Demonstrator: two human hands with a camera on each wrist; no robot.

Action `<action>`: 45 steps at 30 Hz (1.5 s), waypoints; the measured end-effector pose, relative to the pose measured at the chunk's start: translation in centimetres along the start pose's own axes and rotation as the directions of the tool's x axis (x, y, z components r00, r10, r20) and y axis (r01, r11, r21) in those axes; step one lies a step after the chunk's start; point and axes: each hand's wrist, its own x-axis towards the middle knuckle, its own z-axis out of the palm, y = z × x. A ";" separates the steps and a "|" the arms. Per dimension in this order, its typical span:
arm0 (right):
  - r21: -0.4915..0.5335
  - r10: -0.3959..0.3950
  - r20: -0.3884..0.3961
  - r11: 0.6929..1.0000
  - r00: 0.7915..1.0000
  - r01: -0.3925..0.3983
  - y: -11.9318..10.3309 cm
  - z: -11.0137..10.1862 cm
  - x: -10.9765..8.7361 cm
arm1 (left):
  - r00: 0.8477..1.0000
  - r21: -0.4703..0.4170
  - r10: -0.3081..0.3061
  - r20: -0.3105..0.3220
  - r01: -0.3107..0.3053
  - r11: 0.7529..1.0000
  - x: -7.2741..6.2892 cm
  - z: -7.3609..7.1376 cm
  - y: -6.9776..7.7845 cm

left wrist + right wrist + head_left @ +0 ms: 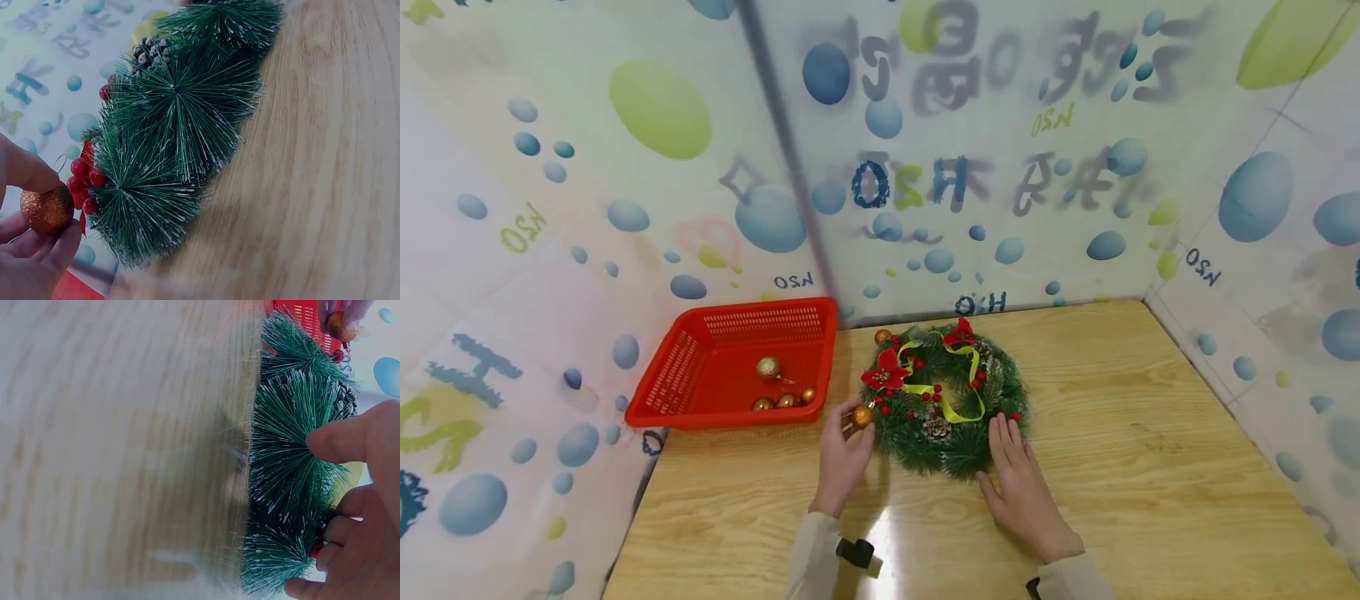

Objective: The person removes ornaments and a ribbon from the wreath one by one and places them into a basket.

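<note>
pinching the bauble (863, 417) by 8 o'clock on the wreath (966, 454), left hand (842, 462) oughta go easy; loose-fingered right hand (1022, 492) can steady 5 o'clock.

Head view: left sleeve (813, 550) pale cream, long, plain cloth, ending at the wrist. Right sleeve (1075, 578) matches in colour; only a short length shows above the lower edge. Left hand (842, 460) and right hand (1024, 500) bare beyond the cloth. Beside the left sleeve sits a black unit (856, 552), small, blocky, rounded at its outer end. At the right sleeve, a dark piece (1033, 587), partly visible; shape unclear.
</note>
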 end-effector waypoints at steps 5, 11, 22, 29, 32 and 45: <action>-0.006 0.005 0.006 1.000 1.000 -0.005 0.0 -0.1 0.1 | 1.000 0.017 -0.001 0.011 0.001 1.000 0.2 0.1 0.5; -0.010 -0.002 -0.007 1.000 1.000 0.002 0.0 -0.1 0.1 | 1.000 0.021 0.023 0.016 -0.023 0.999 0.8 0.4 1.4; 0.010 -0.002 -0.001 1.000 1.000 0.002 0.0 0.0 0.0 | 0.995 0.047 0.099 0.021 -0.100 0.994 1.5 0.0 3.7; 0.000 -0.003 -0.007 1.000 1.000 0.003 -0.1 -0.1 0.0 | 0.983 0.038 0.181 0.013 -0.181 0.983 2.7 -1.3 3.9; 0.001 -0.007 -0.013 1.000 1.000 0.007 -0.2 -0.2 0.0 | 0.977 0.057 0.214 0.006 -0.214 0.975 3.5 -2.3 4.0; 0.006 0.011 0.006 1.000 1.000 -0.011 -0.3 -0.3 0.0 | 0.981 0.217 0.191 -0.031 -0.180 0.959 6.0 -8.0 5.2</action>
